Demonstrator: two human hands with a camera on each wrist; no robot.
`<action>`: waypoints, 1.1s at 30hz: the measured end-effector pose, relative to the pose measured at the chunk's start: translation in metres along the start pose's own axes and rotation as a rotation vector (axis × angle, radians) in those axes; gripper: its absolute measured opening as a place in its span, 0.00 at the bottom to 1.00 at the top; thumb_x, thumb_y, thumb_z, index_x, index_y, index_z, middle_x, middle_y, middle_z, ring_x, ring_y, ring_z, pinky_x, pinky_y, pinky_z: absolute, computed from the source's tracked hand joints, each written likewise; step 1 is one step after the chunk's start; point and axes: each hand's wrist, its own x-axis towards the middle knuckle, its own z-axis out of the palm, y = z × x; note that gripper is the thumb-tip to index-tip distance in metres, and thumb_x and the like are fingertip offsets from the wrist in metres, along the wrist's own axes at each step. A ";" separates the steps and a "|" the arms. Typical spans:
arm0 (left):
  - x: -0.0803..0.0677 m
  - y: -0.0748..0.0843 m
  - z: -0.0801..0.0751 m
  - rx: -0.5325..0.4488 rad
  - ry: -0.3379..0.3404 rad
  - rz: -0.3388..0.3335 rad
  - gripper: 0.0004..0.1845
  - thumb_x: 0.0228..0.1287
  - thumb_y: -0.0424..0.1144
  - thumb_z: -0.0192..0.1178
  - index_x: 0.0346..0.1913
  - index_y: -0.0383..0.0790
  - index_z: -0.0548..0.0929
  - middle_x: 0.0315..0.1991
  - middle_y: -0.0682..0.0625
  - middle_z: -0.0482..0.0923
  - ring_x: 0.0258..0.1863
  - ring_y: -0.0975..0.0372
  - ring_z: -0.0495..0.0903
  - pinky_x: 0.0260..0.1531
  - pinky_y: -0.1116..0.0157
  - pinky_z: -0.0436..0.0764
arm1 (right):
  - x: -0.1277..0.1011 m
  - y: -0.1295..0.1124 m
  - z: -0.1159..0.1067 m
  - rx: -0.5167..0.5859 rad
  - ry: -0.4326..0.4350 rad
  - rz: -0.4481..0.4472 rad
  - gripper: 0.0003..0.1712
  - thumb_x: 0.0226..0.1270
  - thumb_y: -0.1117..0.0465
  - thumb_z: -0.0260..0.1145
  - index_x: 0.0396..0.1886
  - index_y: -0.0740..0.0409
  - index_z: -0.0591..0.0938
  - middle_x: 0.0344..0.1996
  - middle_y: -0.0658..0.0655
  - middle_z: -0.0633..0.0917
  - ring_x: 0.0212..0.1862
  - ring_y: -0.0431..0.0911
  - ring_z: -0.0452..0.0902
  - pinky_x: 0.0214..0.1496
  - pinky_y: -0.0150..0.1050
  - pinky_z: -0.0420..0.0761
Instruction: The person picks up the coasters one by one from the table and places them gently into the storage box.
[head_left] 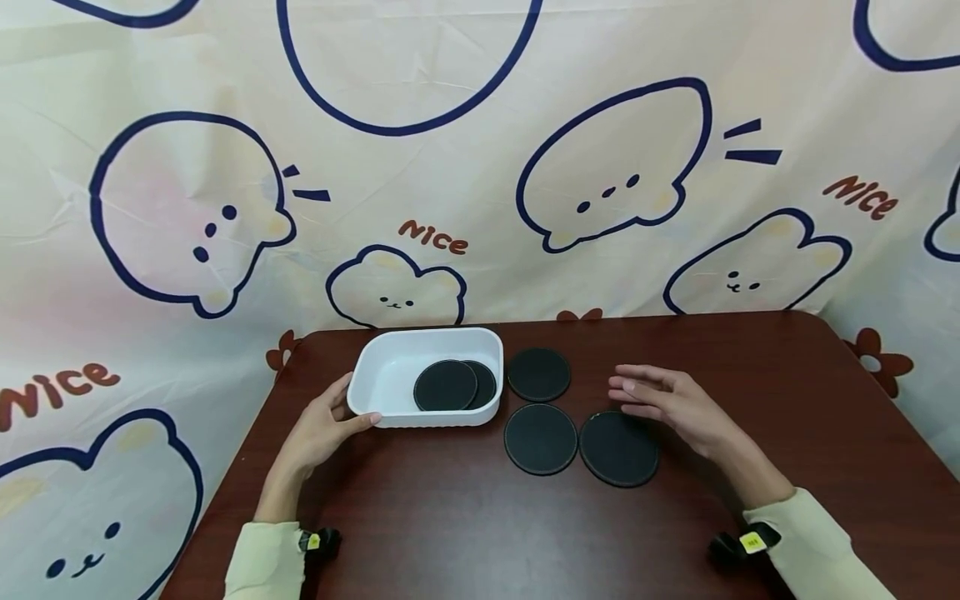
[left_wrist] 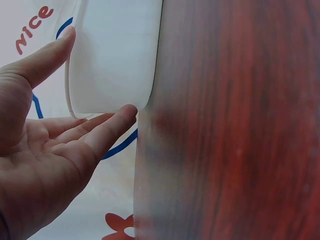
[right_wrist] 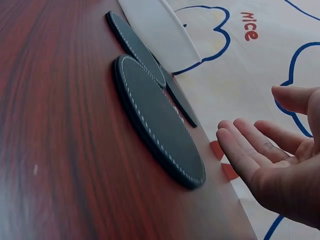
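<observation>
My left hand [head_left: 318, 425] holds the left end of a white rectangular tray [head_left: 390, 383], thumb at its front rim and fingers along its end wall. In the left wrist view the fingertips [left_wrist: 129, 112] touch the tray's side low down. Two black round coasters [head_left: 444, 386] lie overlapping inside the tray. Three more sit on the table: a back coaster [head_left: 538, 374], a front one [head_left: 541, 439] and a right one [head_left: 619, 450]. My right hand [head_left: 678, 404] hovers just above and behind the right coaster, fingers loosely extended, holding nothing. White stitching rings the near coaster [right_wrist: 160, 122] in the right wrist view.
A dark reddish-brown table [head_left: 465, 517] carries everything. Behind it hangs a pale cloth [head_left: 480, 183] with cartoon bears and lettering, close to the table's back edge. The tray stands near that edge, beside the coasters.
</observation>
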 end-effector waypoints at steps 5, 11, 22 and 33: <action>0.000 0.000 0.000 -0.005 -0.001 0.006 0.51 0.70 0.44 0.75 0.87 0.42 0.56 0.80 0.35 0.68 0.68 0.42 0.82 0.58 0.64 0.87 | -0.009 0.001 -0.008 -0.018 0.012 -0.010 0.40 0.84 0.52 0.63 0.83 0.70 0.63 0.76 0.77 0.71 0.65 0.39 0.86 0.65 0.37 0.85; -0.001 -0.003 0.000 -0.030 -0.005 0.022 0.51 0.69 0.44 0.75 0.87 0.41 0.56 0.79 0.34 0.69 0.67 0.43 0.82 0.53 0.73 0.85 | -0.019 0.004 -0.015 -0.099 0.037 -0.016 0.39 0.83 0.52 0.64 0.82 0.67 0.65 0.76 0.73 0.73 0.64 0.34 0.84 0.65 0.31 0.84; 0.000 -0.002 -0.001 -0.025 -0.004 0.018 0.51 0.69 0.44 0.75 0.87 0.42 0.56 0.80 0.35 0.68 0.67 0.43 0.82 0.55 0.70 0.87 | -0.032 0.009 -0.011 -0.476 0.063 -0.085 0.38 0.81 0.49 0.67 0.82 0.62 0.69 0.78 0.67 0.74 0.79 0.65 0.69 0.65 0.23 0.78; 0.001 -0.001 -0.001 -0.015 -0.007 0.000 0.52 0.70 0.44 0.75 0.87 0.42 0.54 0.81 0.36 0.66 0.68 0.42 0.81 0.59 0.64 0.87 | -0.035 0.016 0.006 -0.685 0.060 -0.150 0.41 0.75 0.46 0.73 0.79 0.59 0.73 0.75 0.65 0.78 0.75 0.65 0.75 0.72 0.62 0.77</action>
